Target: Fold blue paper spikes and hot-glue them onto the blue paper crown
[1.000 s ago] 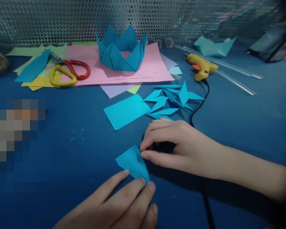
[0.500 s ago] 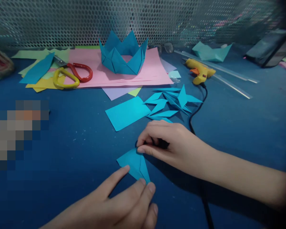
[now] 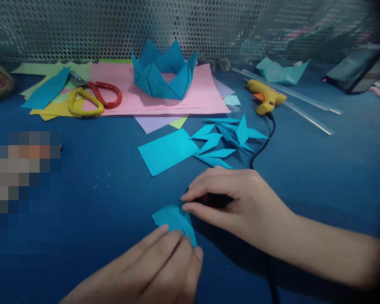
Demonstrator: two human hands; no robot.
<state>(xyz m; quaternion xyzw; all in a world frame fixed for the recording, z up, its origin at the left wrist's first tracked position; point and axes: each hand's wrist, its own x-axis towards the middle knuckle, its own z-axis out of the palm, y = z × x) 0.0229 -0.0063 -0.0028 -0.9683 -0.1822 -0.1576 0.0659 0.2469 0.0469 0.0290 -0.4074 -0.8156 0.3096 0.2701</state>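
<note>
One folded paper (image 3: 168, 214) under fingertips of left hand (image 3: 152, 270), bunched close; right hand (image 3: 240, 194) near-closed at upper corner, pinch unclear. Beyond fingers: one blue rectangle (image 3: 167, 152), one crown (image 3: 164, 80).

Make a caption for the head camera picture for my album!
Left hand and right hand at a small blue paper, blue paper crown standing behind.

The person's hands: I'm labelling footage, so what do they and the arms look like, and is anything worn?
The left hand is bare, with no glove or ring in view. The right hand likewise; the right forearm shows no sleeve, watch or bracelet.
</note>
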